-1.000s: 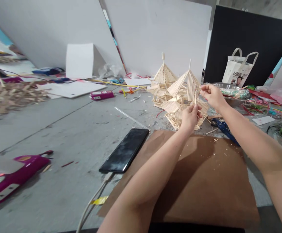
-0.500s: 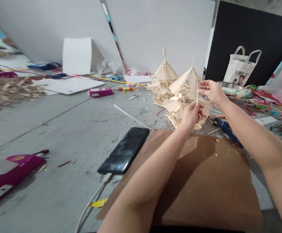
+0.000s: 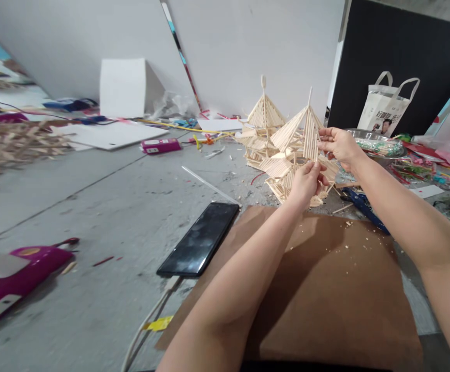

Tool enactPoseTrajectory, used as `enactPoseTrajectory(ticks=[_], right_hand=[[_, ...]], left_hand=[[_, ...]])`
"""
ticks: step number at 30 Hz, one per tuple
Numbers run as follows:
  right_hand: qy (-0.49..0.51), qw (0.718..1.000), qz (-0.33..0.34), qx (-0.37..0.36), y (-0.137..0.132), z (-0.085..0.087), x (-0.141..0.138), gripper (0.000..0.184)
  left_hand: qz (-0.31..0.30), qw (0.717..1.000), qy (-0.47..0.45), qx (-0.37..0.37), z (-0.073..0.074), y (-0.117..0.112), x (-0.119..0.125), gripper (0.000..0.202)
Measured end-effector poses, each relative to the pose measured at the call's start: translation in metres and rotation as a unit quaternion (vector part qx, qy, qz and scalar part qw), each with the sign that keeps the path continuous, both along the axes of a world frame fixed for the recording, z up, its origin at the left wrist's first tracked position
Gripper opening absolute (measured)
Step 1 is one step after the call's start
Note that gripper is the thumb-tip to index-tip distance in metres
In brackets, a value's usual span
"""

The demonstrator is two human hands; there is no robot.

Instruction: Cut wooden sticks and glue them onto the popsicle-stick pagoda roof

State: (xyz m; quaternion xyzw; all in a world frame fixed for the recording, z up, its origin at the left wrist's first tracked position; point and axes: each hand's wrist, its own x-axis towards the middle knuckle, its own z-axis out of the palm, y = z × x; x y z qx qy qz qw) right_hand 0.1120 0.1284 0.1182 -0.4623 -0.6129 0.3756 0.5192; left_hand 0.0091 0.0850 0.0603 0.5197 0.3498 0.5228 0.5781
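Observation:
A model pagoda (image 3: 287, 135) built from thin wooden sticks stands just past the brown board, its pointed roof topped by a spike. My left hand (image 3: 307, 181) pinches the lower edge of a slatted roof panel (image 3: 311, 135) on its near side. Higher up, my right hand (image 3: 339, 146) has its fingers closed at the right edge of the same panel. Behind and to the left is a second stick pagoda (image 3: 264, 116), partly hidden by the first. Both forearms reach across the brown board (image 3: 349, 289), which carries small wood crumbs.
A black phone (image 3: 199, 240) with a charging cable lies left of the board. Magenta power strips (image 3: 23, 279) rest on the grey floor. Blue pliers-like tool (image 3: 364, 209) lies under my right forearm. Farther back are a metal bowl (image 3: 384, 157), a white bag (image 3: 384, 111) and scattered scraps.
Both hands keep their places on the roof panel. The whole view has shifted very slightly; nothing else has visibly moved.

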Motion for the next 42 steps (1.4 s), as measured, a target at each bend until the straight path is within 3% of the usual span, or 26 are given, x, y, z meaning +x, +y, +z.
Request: enactPoseTrajectory(ticks=[12,23,42], right_hand=[[-0.022,1.000,-0.010,0.000,0.002,-0.001,0.001,0.021],[0.003,0.999,-0.038,0.016,0.004,0.001,-0.003,0.015],[-0.019,0.997,-0.070,-0.022,-0.008,0.012,-0.014,0.013]], left_hand=[[0.046,0.999,0.005,0.016,0.002,-0.001,0.000,0.017],[0.053,0.998,0.013,0.043,-0.002,0.002,0.001,0.014],[0.064,0.995,0.024,0.068,-0.005,0.004,0.000,0.011]])
